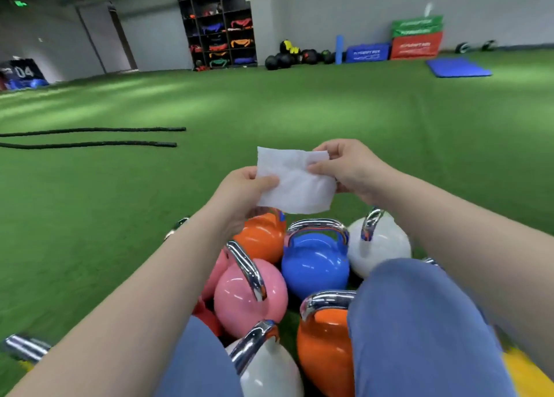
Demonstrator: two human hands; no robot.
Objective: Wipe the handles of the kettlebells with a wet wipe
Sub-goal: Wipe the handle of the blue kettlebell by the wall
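A white wet wipe (295,183) is held spread above a cluster of kettlebells. My left hand (244,191) pinches its left edge and my right hand (349,168) pinches its upper right edge. Below stand a blue kettlebell (314,266), a pink one (248,299), orange ones (262,239) (325,345) and white ones (380,243) (269,369), all with chrome handles (317,225). Neither hand touches a kettlebell.
My knees in blue trousers (419,321) frame the cluster. Green turf (299,111) stretches ahead. Two black battle ropes (90,137) lie at the left. A storage shelf (218,24), medicine balls (287,56), plyo boxes (416,41) and a blue mat (458,68) line the far wall.
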